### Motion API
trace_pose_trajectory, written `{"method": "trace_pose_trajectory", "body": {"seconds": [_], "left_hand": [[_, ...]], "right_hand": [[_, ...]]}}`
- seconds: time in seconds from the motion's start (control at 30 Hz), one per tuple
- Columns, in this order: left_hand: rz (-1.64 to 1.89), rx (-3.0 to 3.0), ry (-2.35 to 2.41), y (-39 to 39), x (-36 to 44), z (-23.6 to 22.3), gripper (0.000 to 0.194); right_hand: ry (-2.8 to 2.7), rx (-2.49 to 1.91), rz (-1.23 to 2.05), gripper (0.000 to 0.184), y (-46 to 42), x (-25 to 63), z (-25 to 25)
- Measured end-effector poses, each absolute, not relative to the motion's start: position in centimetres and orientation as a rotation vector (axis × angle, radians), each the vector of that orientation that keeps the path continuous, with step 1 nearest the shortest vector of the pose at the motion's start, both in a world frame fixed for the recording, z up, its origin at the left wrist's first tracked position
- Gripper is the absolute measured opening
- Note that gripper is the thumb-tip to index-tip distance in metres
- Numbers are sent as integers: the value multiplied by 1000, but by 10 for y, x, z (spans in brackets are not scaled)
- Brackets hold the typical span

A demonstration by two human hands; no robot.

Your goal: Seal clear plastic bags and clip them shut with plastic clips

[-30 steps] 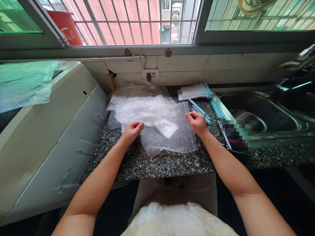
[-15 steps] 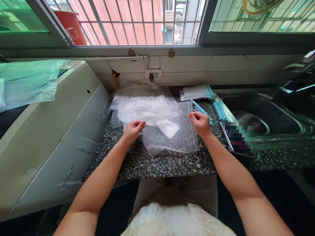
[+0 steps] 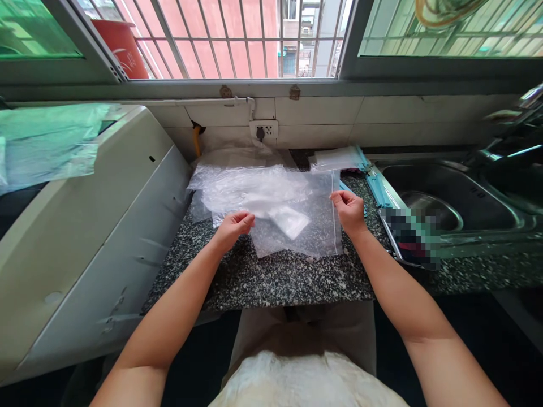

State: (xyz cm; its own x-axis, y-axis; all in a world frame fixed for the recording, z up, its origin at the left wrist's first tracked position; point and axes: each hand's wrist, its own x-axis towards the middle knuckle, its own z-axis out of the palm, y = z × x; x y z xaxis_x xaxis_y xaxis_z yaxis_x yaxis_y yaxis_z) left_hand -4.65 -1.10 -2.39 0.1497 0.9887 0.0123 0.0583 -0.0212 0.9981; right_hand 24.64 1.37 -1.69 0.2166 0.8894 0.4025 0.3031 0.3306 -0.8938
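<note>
Clear zip bag (image 3: 316, 234), one: now farther right, partly hiding blue strips (image 3: 346, 186); left hand (image 3: 231, 229), right hand (image 3: 351, 213) pinch opposite sides (zip rightmost).

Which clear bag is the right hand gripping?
The flat bag, spread between right hand and left hand, with a pale strip down its right edge. The others are in the crumpled pile or back-right stack.

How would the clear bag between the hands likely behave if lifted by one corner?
The clear bag would probably hang floppy, since its film looks thin and its lower edge ripples. It is likely light, as the speckled counter shows through it.
</note>
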Motion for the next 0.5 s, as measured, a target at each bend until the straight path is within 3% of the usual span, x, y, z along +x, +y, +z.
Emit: {"method": "trace_pose_trajectory", "body": {"seconds": [0.5], "left_hand": [[1007, 1440, 1219, -14, -44, -21, 36]], "right_hand": [[-1328, -1241, 571, 32, 13, 248, -14]]}}
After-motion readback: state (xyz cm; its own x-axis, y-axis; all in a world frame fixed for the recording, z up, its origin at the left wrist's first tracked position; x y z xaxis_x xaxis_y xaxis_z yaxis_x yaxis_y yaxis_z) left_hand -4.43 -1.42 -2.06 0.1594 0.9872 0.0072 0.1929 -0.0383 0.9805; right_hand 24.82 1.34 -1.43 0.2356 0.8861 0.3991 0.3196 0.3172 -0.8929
